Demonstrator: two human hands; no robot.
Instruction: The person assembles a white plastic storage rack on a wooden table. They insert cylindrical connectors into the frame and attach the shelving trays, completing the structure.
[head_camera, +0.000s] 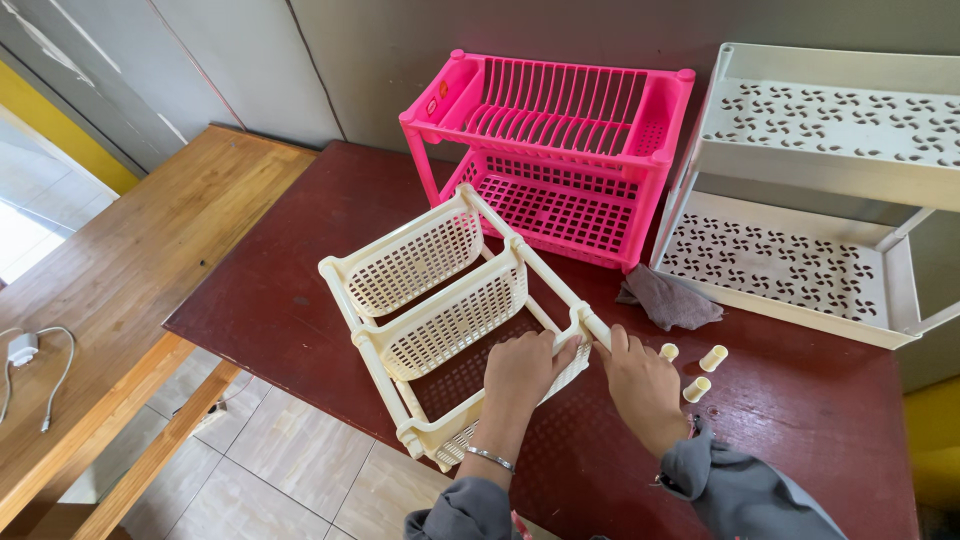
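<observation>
A cream plastic three-tier basket rack (440, 300) lies tipped on its side on the dark red table (290, 290). My left hand (522, 368) grips the rack's near end, at the lowest basket and its post. My right hand (640, 385) holds the tip of the top post at the same corner. Three small cream plastic caps (697, 368) lie just right of my right hand.
A pink two-tier dish rack (560, 150) stands at the back. A white two-shelf rack (820, 200) stands at the right. A grey cloth (670, 298) lies between them. A wooden table (130, 250) with a white charger (22, 350) is at the left.
</observation>
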